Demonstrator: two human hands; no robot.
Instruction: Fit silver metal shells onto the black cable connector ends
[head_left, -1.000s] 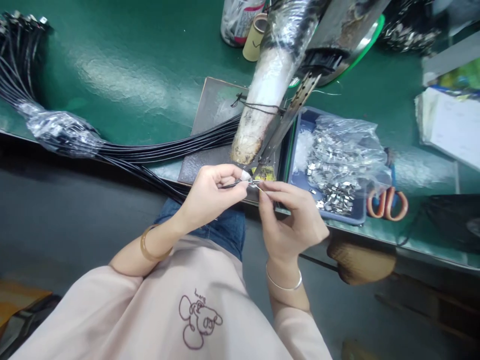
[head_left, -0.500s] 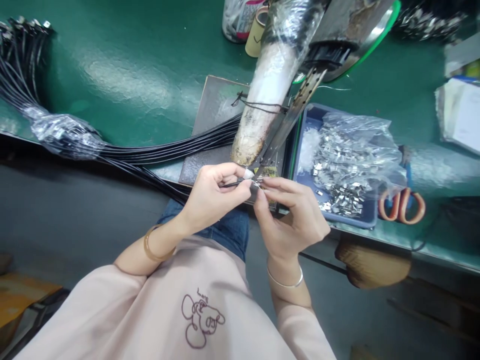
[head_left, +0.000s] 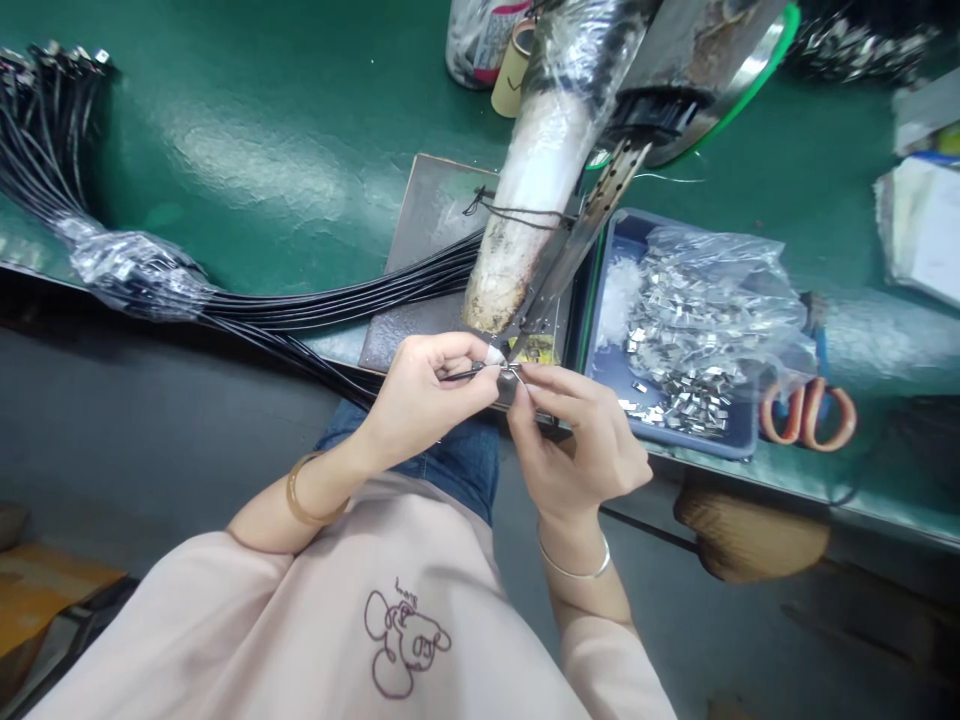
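Observation:
My left hand (head_left: pixel 431 390) pinches a black cable (head_left: pixel 459 376) close to its end, with a white wrap on one fingertip. Opposite it, my right hand (head_left: pixel 577 430) has thumb and forefinger closed at the cable's end, where thin pale wires (head_left: pixel 517 374) show; what exactly it grips is too small to make out. Right above the fingertips points the tip of a soldering iron with a perforated metal barrel (head_left: pixel 600 195). Beside it a white tube (head_left: pixel 517 200), wrapped in clear film, slants down. More black cables (head_left: pixel 337 300) run left from under the tube.
A blue tray (head_left: pixel 739 440) holds small metal connector shells (head_left: pixel 697 400) and a plastic bag of them. Scissors with orange handles (head_left: pixel 810 415) lie right of it. A film-wrapped cable bundle (head_left: pixel 139 270) rests at left. A jar (head_left: pixel 480 40) stands at the back.
My right hand has shifted slightly, its fingers now lower and a little apart from the iron tip. My left hand keeps its pinch on the cable.

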